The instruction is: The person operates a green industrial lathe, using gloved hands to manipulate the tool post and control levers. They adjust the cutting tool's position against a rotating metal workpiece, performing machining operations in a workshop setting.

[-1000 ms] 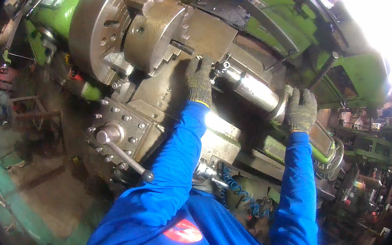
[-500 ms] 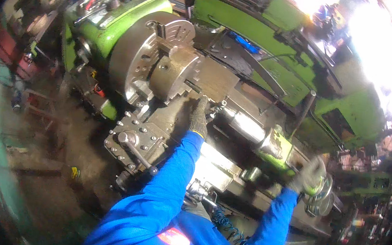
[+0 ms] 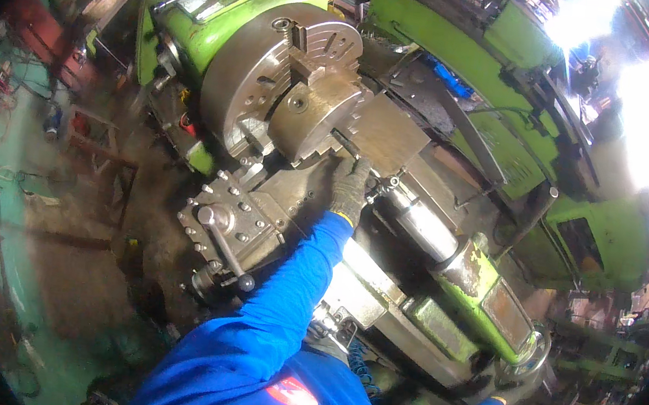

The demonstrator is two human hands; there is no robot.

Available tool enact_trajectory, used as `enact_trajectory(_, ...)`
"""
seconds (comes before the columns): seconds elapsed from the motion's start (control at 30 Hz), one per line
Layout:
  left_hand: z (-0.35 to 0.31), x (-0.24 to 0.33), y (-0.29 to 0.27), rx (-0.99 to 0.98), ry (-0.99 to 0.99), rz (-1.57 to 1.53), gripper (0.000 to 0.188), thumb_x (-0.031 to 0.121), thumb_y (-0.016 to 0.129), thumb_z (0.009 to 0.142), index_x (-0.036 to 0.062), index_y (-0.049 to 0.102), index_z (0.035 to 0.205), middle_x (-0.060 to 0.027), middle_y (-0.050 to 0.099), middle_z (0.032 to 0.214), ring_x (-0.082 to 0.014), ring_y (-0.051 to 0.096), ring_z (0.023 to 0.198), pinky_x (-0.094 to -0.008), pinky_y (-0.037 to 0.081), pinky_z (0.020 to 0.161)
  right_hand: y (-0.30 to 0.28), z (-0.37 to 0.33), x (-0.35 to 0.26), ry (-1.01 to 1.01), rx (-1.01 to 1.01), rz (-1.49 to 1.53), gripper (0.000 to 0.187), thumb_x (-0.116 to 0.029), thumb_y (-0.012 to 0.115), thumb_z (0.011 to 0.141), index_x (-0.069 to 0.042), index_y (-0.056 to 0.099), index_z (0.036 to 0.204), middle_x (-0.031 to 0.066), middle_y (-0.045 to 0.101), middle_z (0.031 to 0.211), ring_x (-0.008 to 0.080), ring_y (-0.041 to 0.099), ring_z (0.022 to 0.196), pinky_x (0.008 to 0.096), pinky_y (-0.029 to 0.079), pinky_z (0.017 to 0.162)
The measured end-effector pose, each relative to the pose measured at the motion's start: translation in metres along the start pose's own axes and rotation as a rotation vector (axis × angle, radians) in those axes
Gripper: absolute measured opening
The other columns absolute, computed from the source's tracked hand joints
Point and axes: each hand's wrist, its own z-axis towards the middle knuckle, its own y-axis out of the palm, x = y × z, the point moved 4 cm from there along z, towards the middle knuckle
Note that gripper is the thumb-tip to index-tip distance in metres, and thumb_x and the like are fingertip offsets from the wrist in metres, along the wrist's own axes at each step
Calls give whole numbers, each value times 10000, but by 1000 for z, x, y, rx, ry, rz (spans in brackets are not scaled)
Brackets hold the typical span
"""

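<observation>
My left hand (image 3: pixel 350 185), in a grey knit glove, reaches between the lathe's large chuck (image 3: pixel 247 76) and its tailstock. Its fingers are closed at the end of a thin metal rod (image 3: pixel 345 142), which slants toward the round steel piece (image 3: pixel 310 118) at the chuck's face. Just beyond the rod is a flat rectangular steel block (image 3: pixel 391 136). A metal fitting with small handles (image 3: pixel 384 187) sits beside my fingers, at the tip of the shiny tailstock quill (image 3: pixel 426 227). My gloved right hand (image 3: pixel 517 385) is smeared by motion, close to the tailstock handwheel (image 3: pixel 536 353); its fingers cannot be made out.
A tool post with a long ball-ended lever (image 3: pixel 226 247) stands left of my left forearm. Tools lie on the green headstock (image 3: pixel 227 2). Behind the bed are green machine panels (image 3: pixel 489 141) and an upright bar (image 3: pixel 527 216). A blue coiled hose (image 3: pixel 358 368) hangs near my body.
The view has shifted, so the lathe sits farther right. My right hand has moved down from the top of the tailstock handwheel to its lower side. My left hand stays at the rod.
</observation>
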Motion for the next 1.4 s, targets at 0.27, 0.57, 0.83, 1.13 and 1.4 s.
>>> enact_trajectory(0.27,11,-12,-16,-74,368,580,407,10,745,818,57,653,1212,-154,618,1129,-299,643,1023,-374,575,810,38,1,7,51,-57,98,553,-495,519,1017,-97,627,1386,115,635,1358,297,649,1142,466,574,897)
enact_trajectory(0.57,19,-23,-15,-66,137,287,170,171,693,973,75,683,1113,-57,644,1026,-159,634,909,-302,559,710,26,8,19,81,-32,132,602,-544,499,1005,-109,605,1407,112,621,1377,306,636,1161,481,572,890)
enact_trajectory(0.83,5,-15,-7,-75,149,236,243,232,667,998,11,681,1099,-78,682,995,-181,604,908,-350,512,830,22,8,21,90,-40,137,646,-588,481,994,-121,586,1426,109,609,1393,313,625,1178,494,571,884)
enact_trajectory(1.13,-18,9,8,-38,92,211,217,224,663,1001,39,677,1113,-63,669,1015,-156,613,895,-327,525,778,23,7,22,119,-56,150,695,-637,461,981,-133,564,1448,105,595,1412,322,612,1197,508,569,878)
enact_trajectory(1.4,0,-15,-1,-21,166,206,216,233,672,998,27,683,1060,-68,677,970,-160,601,865,-334,516,764,15,21,26,114,-79,147,738,-681,443,970,-144,545,1467,102,583,1429,330,601,1215,521,568,872)
